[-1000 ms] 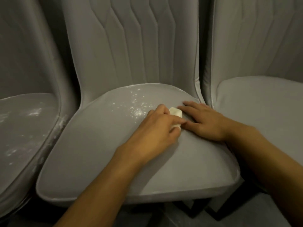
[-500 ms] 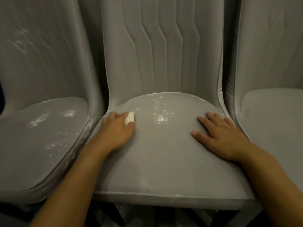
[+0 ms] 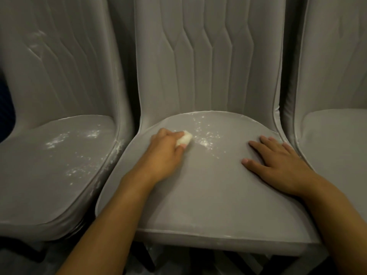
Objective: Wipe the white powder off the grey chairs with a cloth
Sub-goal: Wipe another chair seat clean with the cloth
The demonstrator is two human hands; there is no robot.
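Three grey padded chairs stand side by side. On the middle chair's seat [image 3: 208, 187] my left hand [image 3: 164, 151] grips a small bunched white cloth [image 3: 184, 138] and presses it to the seat near the back left. Scattered white powder [image 3: 206, 138] lies just right of the cloth, toward the back of the seat. My right hand [image 3: 278, 163] rests flat with fingers spread on the right side of the same seat. The left chair's seat [image 3: 35, 185] carries several patches of powder [image 3: 73, 137] and streaks along its right edge.
The right chair's seat [image 3: 337, 139] shows no powder. Tall quilted backrests [image 3: 208, 56] close off the far side. Narrow gaps separate the chairs. Dark chair legs and floor [image 3: 147, 261] show below the front edges.
One second ago both hands met at the cloth on the seat's right; my left hand swept the cloth to the left side, then shifted slightly right toward the powder. The right hand stays flat.
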